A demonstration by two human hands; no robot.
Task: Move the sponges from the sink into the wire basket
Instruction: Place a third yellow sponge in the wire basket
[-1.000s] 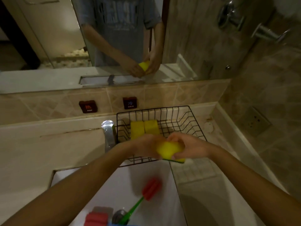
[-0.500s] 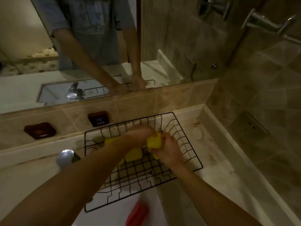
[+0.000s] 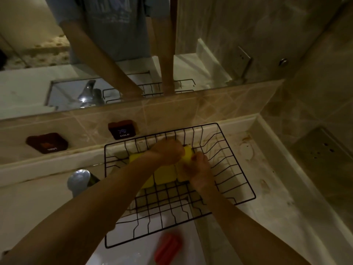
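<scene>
two bare hands meet inside a black wire basket (image 3: 236, 180) that straddles the countertop (image 3: 267, 188) and the far edge of a white sink (image 3: 133, 253) in a dim, tiled bathroom. the left hand (image 3: 168, 152) and the right hand (image 3: 198, 169) are both curled around a yellow sponge (image 3: 188, 155), pressing it against the basket's back half; only its upper corner shows between the fingers. just beside it, more yellow sponges (image 3: 164, 175) lie on the basket floor, touching one another, partly hidden under the left forearm. how many there are cannot be told. a red brush-like object (image 3: 168, 249), blurred, sits low in the sink, well apart from the basket. a chrome tap (image 3: 79, 180) stands left of the basket. on the tiled ledge behind, a dark tab marked cold (image 3: 122, 130) and another marked hot (image 3: 46, 143) sit below a mirror (image 3: 210, 35) reflecting both arms.
</scene>
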